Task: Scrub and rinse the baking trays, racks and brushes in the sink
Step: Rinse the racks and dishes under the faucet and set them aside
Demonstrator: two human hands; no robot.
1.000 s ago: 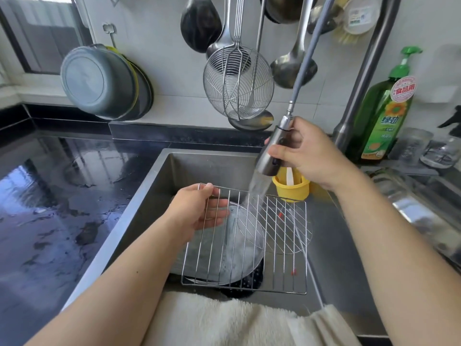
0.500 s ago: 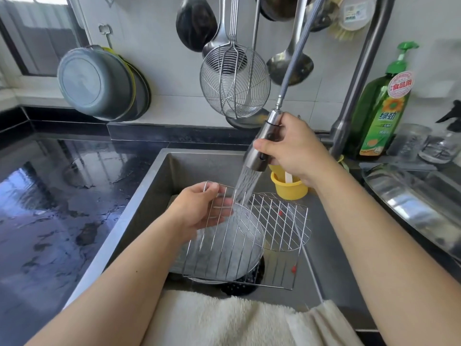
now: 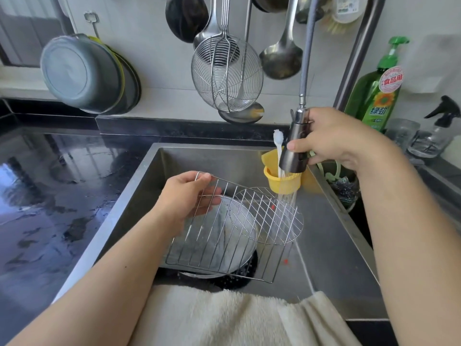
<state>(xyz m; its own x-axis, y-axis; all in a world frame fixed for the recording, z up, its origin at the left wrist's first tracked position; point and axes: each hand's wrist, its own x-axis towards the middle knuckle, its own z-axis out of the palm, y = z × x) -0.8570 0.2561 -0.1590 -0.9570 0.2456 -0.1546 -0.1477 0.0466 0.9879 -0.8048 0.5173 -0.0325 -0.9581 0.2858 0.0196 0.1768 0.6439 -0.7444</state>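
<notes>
My left hand [image 3: 185, 196] grips the far left corner of a rectangular wire rack [image 3: 224, 236], tilted over the steel sink [image 3: 331, 245]. My right hand [image 3: 334, 138] holds the pull-out tap sprayer [image 3: 295, 146], and water falls from it onto the rack's right end. A round wire rack [image 3: 282, 218] lies under that end. A round metal tray [image 3: 219, 231] sits beneath the rack over the black drain strainer [image 3: 239, 275]. A white brush [image 3: 278, 141] stands in a yellow cup [image 3: 282, 181] at the sink's back wall.
A white towel [image 3: 224, 315] drapes the sink's front edge. The wet black counter [image 3: 50, 196] lies left. A green dish soap bottle [image 3: 376, 88], glasses [image 3: 401, 132] and a spray bottle [image 3: 439, 131] stand at the right. Pans [image 3: 82, 71], a wire skimmer [image 3: 227, 73] and ladles [image 3: 282, 56] hang on the wall.
My right hand has carried the sprayer from the rack's middle to the right, so the water now hits the rack's right end. My left hand has tilted the rack.
</notes>
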